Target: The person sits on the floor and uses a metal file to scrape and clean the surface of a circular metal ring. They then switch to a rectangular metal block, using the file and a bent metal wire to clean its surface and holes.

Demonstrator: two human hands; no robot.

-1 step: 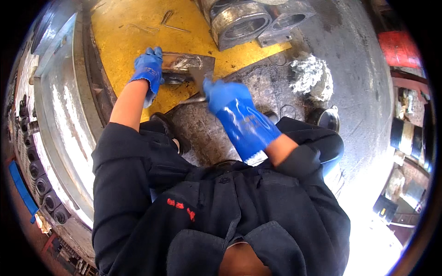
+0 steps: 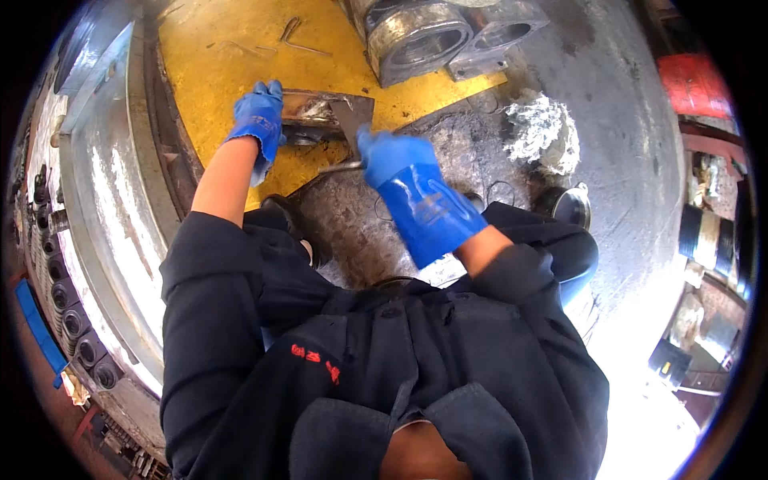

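Observation:
My left hand point(image 2: 258, 120), in a blue rubber glove, is closed around the left end of a metal block point(image 2: 308, 106). The block lies on a yellow sheet, its upper face brownish and partly shiny. In my right hand point(image 2: 400, 160), gloved the same way, is a flat-bladed scraper point(image 2: 346, 120), its blade against the right part of the block's face. The fingers of that hand are blurred, and the scraper's handle is hidden in them. Just below the block, a metal rod point(image 2: 340, 166) shows beside my right hand.
Two heavy metal housings with round bores point(image 2: 422, 50) stand beyond the block. A bent hex key point(image 2: 300, 38) lies on the yellow sheet point(image 2: 212, 72). To the right are a white rag bundle point(image 2: 544, 132) and a round metal container point(image 2: 571, 208). A long metal frame point(image 2: 112, 184) runs along my left.
My right hand has shifted slightly up and to the right, the scraper blade moving with it over the block. My left hand and the block look unmoved.

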